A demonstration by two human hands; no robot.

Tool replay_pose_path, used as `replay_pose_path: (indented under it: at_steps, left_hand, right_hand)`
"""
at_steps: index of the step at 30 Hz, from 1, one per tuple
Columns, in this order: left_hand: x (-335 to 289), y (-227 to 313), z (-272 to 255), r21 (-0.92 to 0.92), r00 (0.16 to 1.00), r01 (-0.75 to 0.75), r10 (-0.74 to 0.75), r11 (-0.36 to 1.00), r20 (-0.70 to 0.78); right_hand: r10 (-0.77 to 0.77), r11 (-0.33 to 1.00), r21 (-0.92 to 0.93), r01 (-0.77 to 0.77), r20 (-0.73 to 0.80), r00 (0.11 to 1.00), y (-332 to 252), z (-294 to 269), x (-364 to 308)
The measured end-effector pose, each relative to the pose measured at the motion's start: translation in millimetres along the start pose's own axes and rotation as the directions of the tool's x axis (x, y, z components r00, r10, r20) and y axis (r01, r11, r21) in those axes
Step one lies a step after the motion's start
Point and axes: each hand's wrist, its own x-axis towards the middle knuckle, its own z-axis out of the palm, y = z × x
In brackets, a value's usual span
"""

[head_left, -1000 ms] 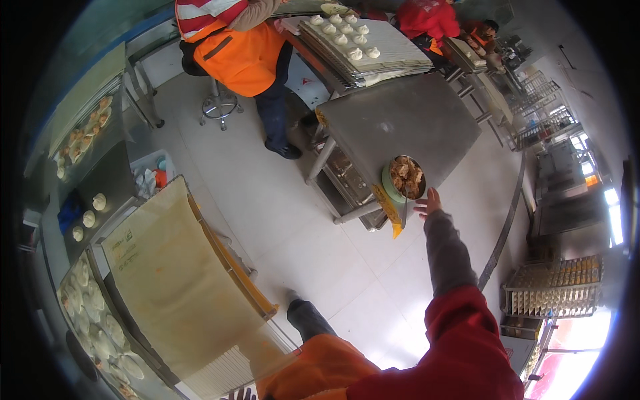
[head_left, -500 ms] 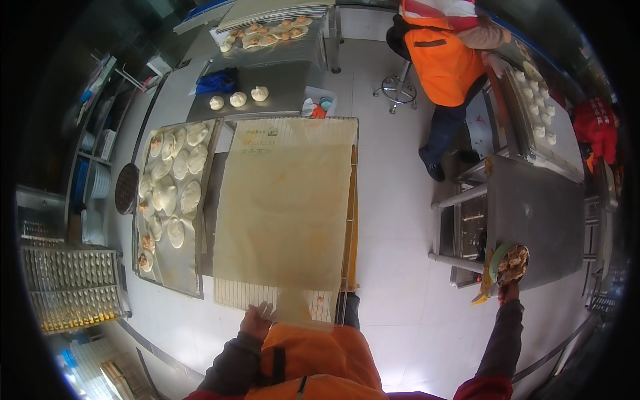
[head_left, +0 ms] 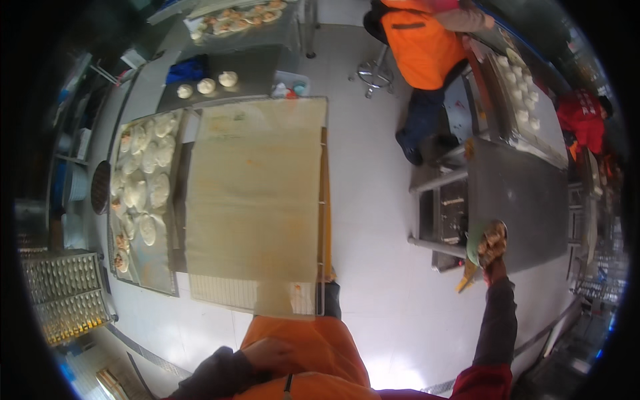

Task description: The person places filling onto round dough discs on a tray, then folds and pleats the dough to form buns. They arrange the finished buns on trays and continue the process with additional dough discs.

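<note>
My right arm reaches out to the right, where my right hand [head_left: 495, 269] grips the near rim of a green bowl [head_left: 474, 241] filled with brownish chopped filling [head_left: 493, 241]. The bowl is at the near left corner of a steel table [head_left: 523, 200]. Close against my orange apron [head_left: 313, 340] is my left hand [head_left: 270, 353], blurred, its fingers hard to make out. Just ahead lies a translucent yellowish sheet [head_left: 257, 193] over a wire rack [head_left: 230, 289]. Left of it, a lined tray [head_left: 157, 270] carries several dough rounds [head_left: 135, 195], some topped with filling.
Three pleated buns [head_left: 207, 86] and a blue cloth [head_left: 188, 69] lie on a steel table beyond the rack. A person in an orange apron [head_left: 427, 53] stands ahead right, beside a tray of buns [head_left: 520, 87] and a wheeled stool [head_left: 375, 75]. Stacked trays [head_left: 67, 293] stand at the left.
My left hand has come off the near edge of the rack and drawn back to my apron. My right hand stays at the bowl. The whole view has shifted.
</note>
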Motion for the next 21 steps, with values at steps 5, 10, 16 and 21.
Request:
replay_pose_path:
  at_steps: [5,10,16,21]
  left_hand:
    - [136,112,112,0.011,0.796,-0.564,0.540,0.826,0.272]
    - [267,164,268,-0.079,0.896,-0.349,0.357,0.934,0.263]
    - [173,107,183,-0.103,0.891,-0.425,0.436,0.899,0.127]
    - [41,40,-7,0.112,0.806,-0.473,0.481,0.874,-0.346]
  right_hand:
    - [-0.415,0.815,-0.393,0.426,0.118,0.902,-1,1,5]
    - [-0.212,0.960,-0.153,0.236,0.156,0.965,-38,44,-24]
    - [-0.152,0.843,-0.434,0.318,0.375,0.915,-73,190,-93]
    - [-0.025,0.779,-0.477,0.407,0.625,0.780,-64,354,-136]
